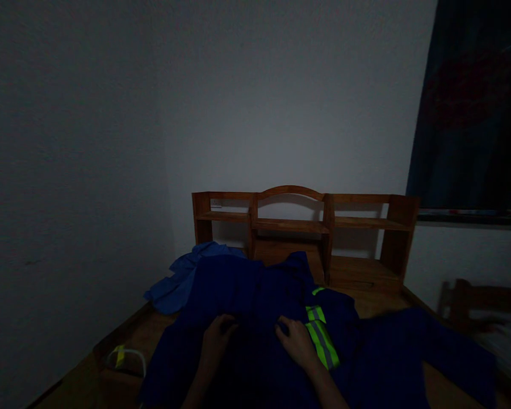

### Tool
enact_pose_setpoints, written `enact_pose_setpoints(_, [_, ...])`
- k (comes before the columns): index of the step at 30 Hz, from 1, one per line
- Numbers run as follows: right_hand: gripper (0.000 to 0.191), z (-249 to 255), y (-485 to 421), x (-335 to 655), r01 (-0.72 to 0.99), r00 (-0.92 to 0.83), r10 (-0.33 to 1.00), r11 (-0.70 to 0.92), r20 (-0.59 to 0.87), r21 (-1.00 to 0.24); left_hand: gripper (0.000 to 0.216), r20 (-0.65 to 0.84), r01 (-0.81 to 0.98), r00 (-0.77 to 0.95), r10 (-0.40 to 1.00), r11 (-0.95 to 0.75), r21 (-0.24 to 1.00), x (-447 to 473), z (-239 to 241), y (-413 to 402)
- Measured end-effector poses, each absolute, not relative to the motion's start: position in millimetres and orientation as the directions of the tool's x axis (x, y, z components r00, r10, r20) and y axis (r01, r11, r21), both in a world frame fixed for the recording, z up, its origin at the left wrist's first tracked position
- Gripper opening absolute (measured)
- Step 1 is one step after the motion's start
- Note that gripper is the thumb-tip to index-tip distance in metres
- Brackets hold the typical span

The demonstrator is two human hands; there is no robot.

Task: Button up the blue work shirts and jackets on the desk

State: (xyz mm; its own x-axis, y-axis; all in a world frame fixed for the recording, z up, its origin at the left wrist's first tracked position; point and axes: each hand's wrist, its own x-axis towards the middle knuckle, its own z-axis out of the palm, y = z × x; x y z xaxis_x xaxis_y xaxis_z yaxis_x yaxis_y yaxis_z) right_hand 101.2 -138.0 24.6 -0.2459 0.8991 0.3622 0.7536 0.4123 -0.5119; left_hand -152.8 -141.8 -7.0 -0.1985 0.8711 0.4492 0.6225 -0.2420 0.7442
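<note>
A dark blue work jacket [255, 301] lies spread over the wooden tabletop, with bright yellow-green and grey reflective bands [322, 343] on its right part. My left hand [216, 339] is on the middle of the cloth, its thumb and fingers curled together on the fabric. To the right, my right hand [296, 339] pinches the same jacket close to the bands. The dim light hides the folds between the hands. Another piece of dark blue clothing [392, 352] lies at the right; whether it is separate cannot be made out.
A lighter blue cloth [176, 287] is heaped at the back left. Behind stands a wooden shelf unit [289, 226] against the wall. At the front left, a box [121, 386] has a pale cord [138, 353] and a yellow tag. A wooden chair [462, 301] stands at the right.
</note>
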Motion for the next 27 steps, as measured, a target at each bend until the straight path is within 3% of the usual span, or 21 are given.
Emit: enact_pose_setpoints(27, [0.028,15.3,-138.7,105.6,0.739,-0.195,0.894,0.404,0.403,-0.539,0.023,0.459,0.649,-0.195,0.867,-0.237,0.723,-158.2,-27.3,-131.3])
